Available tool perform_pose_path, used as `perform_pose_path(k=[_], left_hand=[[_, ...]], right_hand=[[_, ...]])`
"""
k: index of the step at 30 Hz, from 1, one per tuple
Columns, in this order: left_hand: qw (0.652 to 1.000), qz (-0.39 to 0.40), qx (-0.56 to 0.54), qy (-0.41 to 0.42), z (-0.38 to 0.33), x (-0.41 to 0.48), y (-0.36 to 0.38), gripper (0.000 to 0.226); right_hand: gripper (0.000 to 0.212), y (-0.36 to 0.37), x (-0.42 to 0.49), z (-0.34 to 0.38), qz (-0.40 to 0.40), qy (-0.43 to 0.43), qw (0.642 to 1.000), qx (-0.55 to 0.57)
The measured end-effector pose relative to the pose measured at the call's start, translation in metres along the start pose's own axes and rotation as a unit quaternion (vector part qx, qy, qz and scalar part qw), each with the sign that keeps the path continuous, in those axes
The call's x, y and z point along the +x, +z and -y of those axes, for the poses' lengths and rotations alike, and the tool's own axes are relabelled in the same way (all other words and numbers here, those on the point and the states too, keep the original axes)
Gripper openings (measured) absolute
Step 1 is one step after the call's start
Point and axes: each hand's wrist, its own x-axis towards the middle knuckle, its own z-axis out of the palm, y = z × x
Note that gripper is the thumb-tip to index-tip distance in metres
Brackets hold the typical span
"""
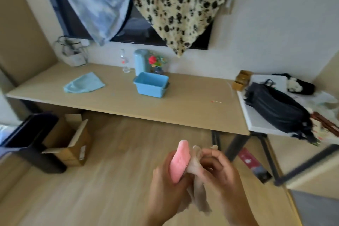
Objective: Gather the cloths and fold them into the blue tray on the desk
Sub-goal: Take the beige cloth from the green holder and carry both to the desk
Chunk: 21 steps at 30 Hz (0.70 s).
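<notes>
The blue tray (150, 84) stands on the long wooden desk (183, 108), near its back edge. A light blue cloth (84, 83) lies flat on the desk to the tray's left. Well in front of the desk, low in view, my left hand (165, 187) grips a folded pink cloth (178, 161). My right hand (218, 172) is closed on a beige cloth (198, 192) that hangs down between both hands. The two hands touch each other.
A teal jug (140, 61), a clear bottle (124, 63) and a flower vase (156, 64) stand behind the tray. A black bag (275, 108) lies on a white side table at right. An open cardboard box (71, 145) and a dark bin (31, 139) sit on the floor at left.
</notes>
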Motion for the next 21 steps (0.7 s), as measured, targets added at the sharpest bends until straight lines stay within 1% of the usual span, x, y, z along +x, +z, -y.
perform_pose_path(k=[3, 5, 6, 8, 11, 14, 16, 19, 21], left_hand=[[0.999, -0.043, 0.006, -0.005, 0.011, 0.024, -0.056, 0.032], [0.995, -0.093, 0.006, -0.020, 0.022, 0.038, -0.090, 0.027], [0.993, -0.114, 0.003, -0.022, 0.028, 0.045, -0.105, 0.026], [0.989, -0.149, -0.011, -0.020, 0.040, 0.062, -0.134, 0.024], [0.984, -0.173, -0.033, -0.027, 0.053, 0.090, -0.167, 0.023], [0.981, -0.182, -0.045, -0.050, 0.071, 0.126, -0.194, 0.024], [0.980, -0.187, -0.049, -0.052, 0.079, 0.157, -0.213, 0.026], [0.977, -0.199, -0.050, -0.060, 0.085, 0.211, -0.240, 0.026], [0.976, -0.204, -0.042, -0.070, 0.085, 0.248, -0.260, 0.025]], right_hand=[[0.046, 0.046, 0.037, -0.010, -0.002, -0.026, 1.000, -0.007], [0.054, 0.071, 0.061, -0.019, 0.011, -0.031, 0.999, -0.018], [0.055, 0.082, 0.073, -0.023, 0.025, -0.025, 0.999, -0.026], [0.058, 0.104, 0.100, -0.034, 0.075, -0.001, 0.996, -0.043], [0.071, 0.141, 0.141, -0.048, 0.156, 0.035, 0.985, -0.064], [0.080, 0.181, 0.186, -0.063, 0.204, 0.052, 0.977, -0.022], [0.076, 0.209, 0.221, -0.069, 0.236, 0.043, 0.971, -0.010], [0.063, 0.244, 0.283, -0.078, 0.231, 0.044, 0.972, 0.019], [0.052, 0.268, 0.326, -0.075, 0.245, 0.044, 0.968, 0.022]])
